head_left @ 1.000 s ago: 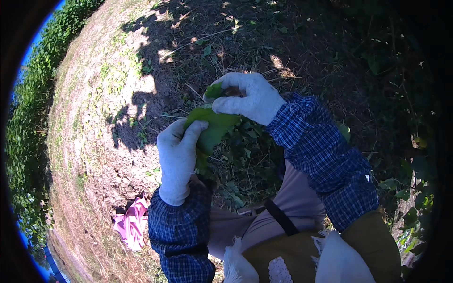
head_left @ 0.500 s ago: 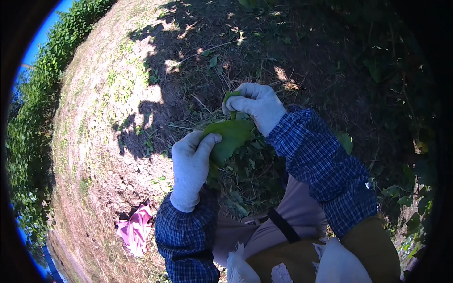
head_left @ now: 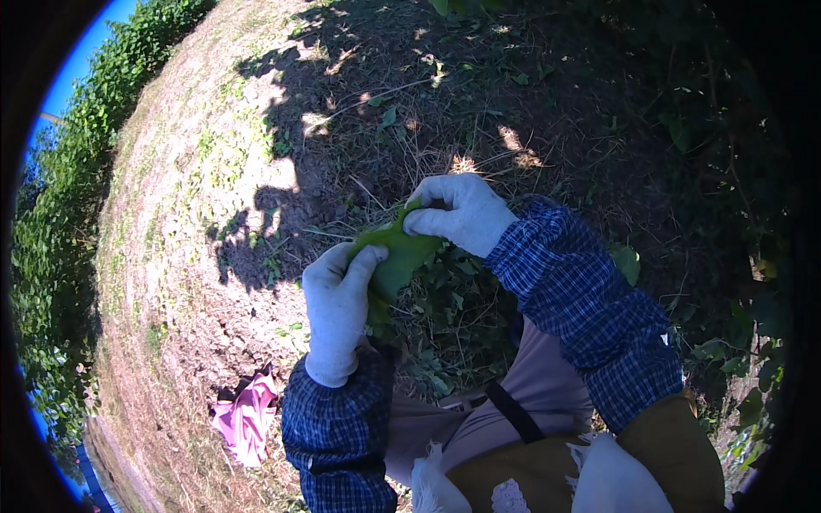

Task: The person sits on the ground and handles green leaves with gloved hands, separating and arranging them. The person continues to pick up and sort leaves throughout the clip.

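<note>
A broad green leaf (head_left: 400, 261) is stretched between my two hands above the shaded ground. My left hand (head_left: 336, 303), in a pale glove, pinches it at the left edge with the thumb on top. At the upper right edge, my right hand (head_left: 459, 212), gloved the same way, grips the leaf between thumb and bent fingers. Whether the leaf is one piece or several layers, I cannot make out. Both forearms are covered by blue checked sleeves.
Crumpled pink cloth (head_left: 247, 419) lies on the sunlit soil at the lower left. Cut leaves and dry grass (head_left: 445, 329) are heaped below my hands. Leafy vines (head_left: 753, 342) stand in shade on the right, and a green hedge row (head_left: 64, 231) runs along the left.
My right hand has come down toward the left hand and now pinches the leaf's upper edge. The left hand has shifted slightly left with the leaf.
</note>
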`<state>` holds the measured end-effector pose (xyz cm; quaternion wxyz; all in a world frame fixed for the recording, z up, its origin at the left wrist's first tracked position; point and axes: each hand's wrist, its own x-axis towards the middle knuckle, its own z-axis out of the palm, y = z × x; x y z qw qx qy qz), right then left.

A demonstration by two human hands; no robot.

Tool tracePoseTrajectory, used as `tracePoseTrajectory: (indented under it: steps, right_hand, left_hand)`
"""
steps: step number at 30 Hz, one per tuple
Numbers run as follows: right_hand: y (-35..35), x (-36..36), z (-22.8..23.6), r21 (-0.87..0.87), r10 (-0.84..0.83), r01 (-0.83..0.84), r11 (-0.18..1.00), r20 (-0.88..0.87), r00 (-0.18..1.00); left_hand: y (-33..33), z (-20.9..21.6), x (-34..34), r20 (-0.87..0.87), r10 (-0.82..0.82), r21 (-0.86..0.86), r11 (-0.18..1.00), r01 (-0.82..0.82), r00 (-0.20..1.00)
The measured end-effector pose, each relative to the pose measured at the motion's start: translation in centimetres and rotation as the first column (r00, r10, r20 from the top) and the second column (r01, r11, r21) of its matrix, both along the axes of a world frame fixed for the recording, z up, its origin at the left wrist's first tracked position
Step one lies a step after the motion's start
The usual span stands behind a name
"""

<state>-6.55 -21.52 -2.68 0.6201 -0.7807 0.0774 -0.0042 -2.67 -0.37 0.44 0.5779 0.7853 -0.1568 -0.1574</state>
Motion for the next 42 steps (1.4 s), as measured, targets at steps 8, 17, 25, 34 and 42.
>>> tracePoseTrajectory:
  steps: [8,17,25,34,42]
  right_hand:
    - [-0.3,0.6,0.6,0.392,-0.232,0.203,0.897,0.026,0.972]
    - [-0.6,0.3,0.9,0.259,-0.188,0.169,0.951,0.052,0.981]
    - [0.5,0.2,0.3,0.101,0.03,-0.028,0.995,-0.02,0.999]
    - [-1.2,0.7,1.1,0.508,-0.301,0.242,0.827,0.036,0.953]
    - [0.1,-0.5,0.8,0.097,0.071,-0.09,0.991,0.179,0.981]
  left_hand:
    - [0.2,0.0,0.1,-0.015,0.051,-0.037,0.998,-0.052,0.999]
    - [0.5,0.1,0.2,-0.003,0.048,-0.035,0.998,-0.048,0.999]
    - [0.0,-0.2,-0.2,0.007,-0.037,-0.004,0.999,0.037,0.999]
    - [0.2,-0.3,0.1,-0.03,0.016,-0.063,0.998,-0.018,0.999]
    - [0.0,-0.9,0.0,-0.03,-0.061,-0.012,0.998,0.061,0.998]
